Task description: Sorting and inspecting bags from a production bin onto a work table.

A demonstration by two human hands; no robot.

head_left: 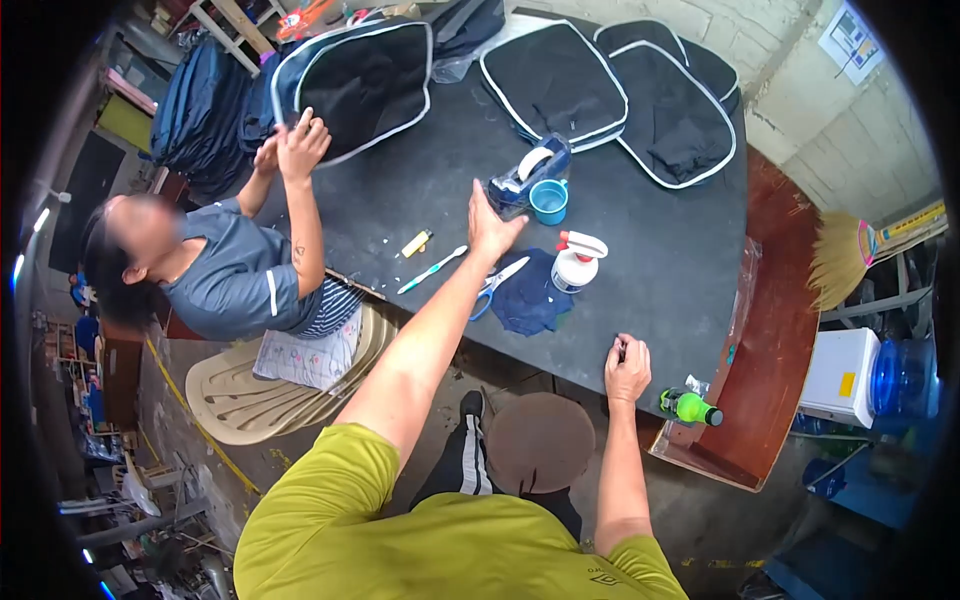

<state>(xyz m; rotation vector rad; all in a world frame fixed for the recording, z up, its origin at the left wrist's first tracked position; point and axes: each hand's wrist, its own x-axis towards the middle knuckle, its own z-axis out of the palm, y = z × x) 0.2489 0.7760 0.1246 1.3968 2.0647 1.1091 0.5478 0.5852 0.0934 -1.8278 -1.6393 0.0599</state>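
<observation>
My left hand (492,230) reaches far over the dark table, thumb and fingers around the near end of a blue tape dispenser (511,190) that carries a white roll. Right beside the dispenser stands a light blue cup (549,202). Near the table's front edge rests my right hand (627,372), its fingers closed around something small and dark that I cannot make out. Between my hands are a white spray bottle (574,272) with a red part, a crumpled dark blue cloth (530,297) and blue-handled scissors (487,293).
A toothbrush (432,270) and a yellow lighter (416,243) lie to the left. Black panels with white edging (556,80) cover the far side. A co-worker (245,270) handles another panel (370,85). A green bottle (690,407) lies at the right edge; a stool (541,440) stands below.
</observation>
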